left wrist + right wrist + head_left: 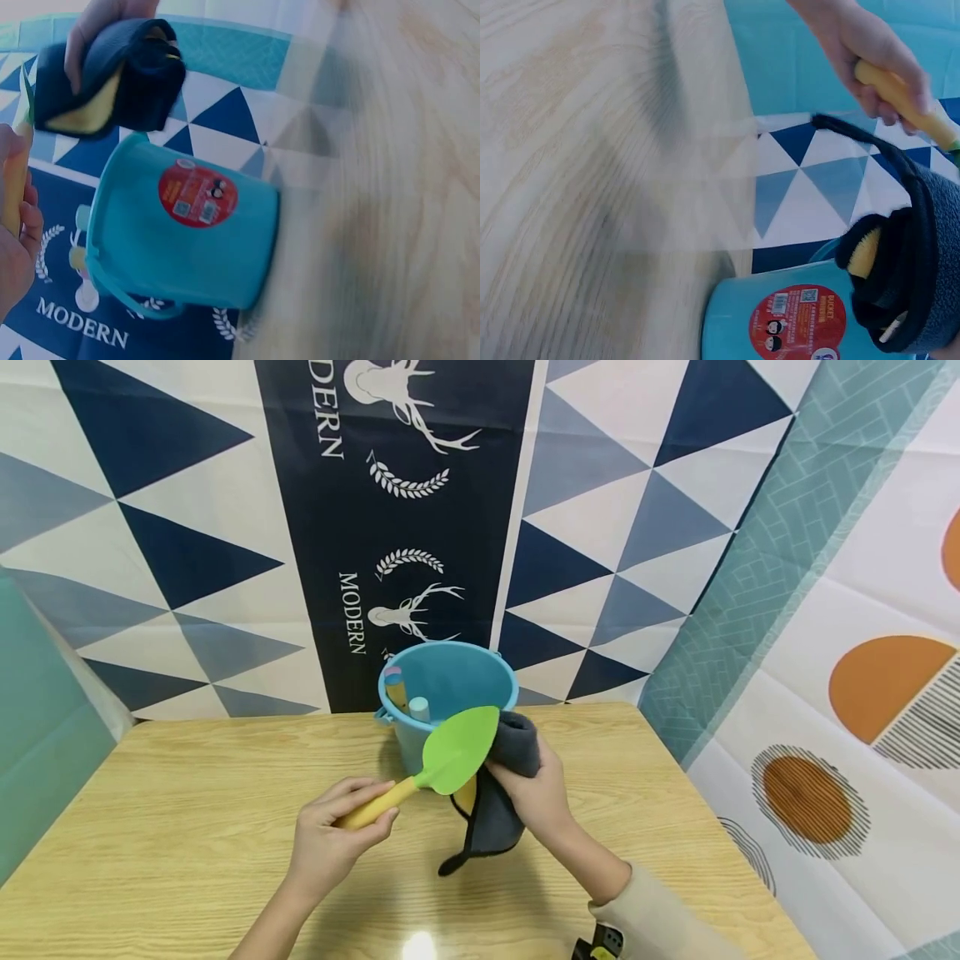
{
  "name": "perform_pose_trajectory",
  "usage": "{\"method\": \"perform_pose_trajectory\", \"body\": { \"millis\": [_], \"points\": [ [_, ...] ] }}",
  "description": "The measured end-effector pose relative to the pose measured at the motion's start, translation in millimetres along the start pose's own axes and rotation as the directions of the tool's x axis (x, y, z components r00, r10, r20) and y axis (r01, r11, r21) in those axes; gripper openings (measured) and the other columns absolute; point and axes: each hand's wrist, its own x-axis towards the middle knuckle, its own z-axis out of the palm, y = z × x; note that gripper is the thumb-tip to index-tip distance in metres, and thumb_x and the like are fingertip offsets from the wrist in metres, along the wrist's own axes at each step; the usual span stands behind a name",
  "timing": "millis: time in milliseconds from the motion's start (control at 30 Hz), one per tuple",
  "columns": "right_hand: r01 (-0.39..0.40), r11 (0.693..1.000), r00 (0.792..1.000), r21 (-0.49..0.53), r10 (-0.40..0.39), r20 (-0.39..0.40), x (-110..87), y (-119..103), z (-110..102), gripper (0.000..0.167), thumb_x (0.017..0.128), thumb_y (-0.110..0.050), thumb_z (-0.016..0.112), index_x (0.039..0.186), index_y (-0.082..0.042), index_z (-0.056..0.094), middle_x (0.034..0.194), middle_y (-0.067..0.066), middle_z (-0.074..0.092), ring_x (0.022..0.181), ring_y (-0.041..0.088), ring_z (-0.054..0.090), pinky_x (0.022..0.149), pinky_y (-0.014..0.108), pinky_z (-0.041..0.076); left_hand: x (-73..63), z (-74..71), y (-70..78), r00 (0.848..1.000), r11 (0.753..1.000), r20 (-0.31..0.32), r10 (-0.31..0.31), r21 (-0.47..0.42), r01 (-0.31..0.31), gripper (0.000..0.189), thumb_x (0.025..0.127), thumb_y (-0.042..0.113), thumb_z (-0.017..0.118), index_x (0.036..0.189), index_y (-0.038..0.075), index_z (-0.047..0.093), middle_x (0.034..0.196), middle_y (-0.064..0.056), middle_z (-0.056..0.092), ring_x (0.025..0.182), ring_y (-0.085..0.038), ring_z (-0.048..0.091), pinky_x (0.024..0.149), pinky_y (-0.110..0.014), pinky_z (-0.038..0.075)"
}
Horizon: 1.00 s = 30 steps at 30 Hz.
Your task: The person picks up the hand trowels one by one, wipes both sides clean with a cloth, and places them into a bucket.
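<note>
A toy shovel with a green blade (459, 750) and yellow handle (378, 805) is held by my left hand (330, 839), its fingers and thumb around the handle. My right hand (536, 785) grips a folded dark grey cloth (498, 814) with black edging and a hanging loop. Something yellow shows within the cloth's folds in the left wrist view. The shovel's blade overlaps the cloth in the head view; whether they touch I cannot tell. Just behind both hands stands a blue bucket (480, 681), upright, with a few items (418, 708) poking up inside its left side.
The bucket stands near the back of a wooden table (225, 835). A patterned cloth wall (210, 527) rises directly behind it, with more hangings at left and right. A red sticker (198, 192) is on the bucket's side.
</note>
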Motion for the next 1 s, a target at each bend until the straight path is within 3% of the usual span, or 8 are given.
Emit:
{"method": "perform_pose_trajectory", "body": {
  "millis": [100, 233, 533, 767, 900, 1000],
  "points": [
    [0.037, 0.999, 0.997, 0.032, -0.035, -0.067, 1.0, -3.1, -2.6, 0.051, 0.083, -0.002, 0.066, 0.131, -0.009, 0.05, 0.124, 0.01, 0.057, 0.109, 0.01, 0.057, 0.091, 0.026, 0.049, -2.1, -0.1, -2.3, 1.0, 1.0, -0.021, -0.005, 0.012, 0.006, 0.034, 0.065, -0.012, 0.076, 0.096, 0.001, 0.074, 0.094, -0.013, 0.068, 0.085, -0.002, 0.062, 0.06, -0.015, 0.052],
    [0.08, 0.995, 0.994, 0.057, -0.076, -0.074, -1.1, -4.2, 0.5, 0.05, 0.082, 0.001, 0.066, 0.129, -0.007, 0.051, 0.122, 0.01, 0.057, 0.107, 0.006, 0.057, 0.09, 0.024, 0.049, -2.3, 2.5, -3.0, 0.999, 1.0, -0.025, -0.022, 0.016, 0.023, 0.033, 0.065, -0.012, 0.076, 0.096, 0.001, 0.074, 0.093, -0.014, 0.068, 0.085, -0.002, 0.061, 0.059, -0.015, 0.052],
    [0.186, 0.982, 0.98, -0.018, -0.184, 0.069, -14.1, 7.3, 13.7, 0.046, 0.084, -0.002, 0.065, 0.127, -0.009, 0.052, 0.12, 0.014, 0.06, 0.107, 0.01, 0.057, 0.089, 0.03, 0.05, 4.3, 10.3, 4.9, 0.997, 0.998, -0.059, -0.044, -0.038, 0.041, 0.033, 0.066, -0.013, 0.075, 0.097, 0.001, 0.073, 0.094, -0.007, 0.067, 0.084, -0.004, 0.061, 0.061, -0.016, 0.052],
    [0.262, 0.962, 0.954, -0.078, -0.247, 0.168, -18.4, 12.6, 14.5, 0.044, 0.083, -0.001, 0.066, 0.125, -0.012, 0.056, 0.124, 0.008, 0.058, 0.112, 0.012, 0.054, 0.093, 0.032, 0.047, 7.4, 9.4, 5.3, 0.998, 0.999, -0.056, -0.024, 0.023, 0.025, 0.032, 0.066, -0.011, 0.075, 0.096, 0.0, 0.073, 0.095, -0.003, 0.067, 0.086, 0.0, 0.06, 0.063, -0.015, 0.052],
    [0.249, 0.967, 0.964, -0.063, -0.24, 0.118, -14.5, 10.0, 10.4, 0.044, 0.083, -0.001, 0.066, 0.125, -0.012, 0.055, 0.119, 0.009, 0.06, 0.107, 0.01, 0.055, 0.091, 0.03, 0.047, 7.6, 7.3, 4.0, 0.997, 0.999, -0.073, -0.017, 0.046, 0.021, 0.031, 0.066, -0.011, 0.076, 0.095, 0.0, 0.073, 0.094, -0.002, 0.068, 0.084, 0.001, 0.06, 0.063, -0.014, 0.052],
    [0.237, 0.971, 0.971, -0.036, -0.236, 0.031, -9.7, 7.5, 6.4, 0.044, 0.083, 0.0, 0.066, 0.124, -0.009, 0.055, 0.115, 0.012, 0.061, 0.103, 0.007, 0.057, 0.088, 0.027, 0.048, 6.8, 5.7, 2.7, 0.996, 0.998, -0.087, -0.026, 0.05, 0.03, 0.031, 0.066, -0.011, 0.076, 0.095, 0.0, 0.073, 0.095, 0.006, 0.068, 0.085, 0.001, 0.061, 0.063, -0.014, 0.052]
  ]
}}
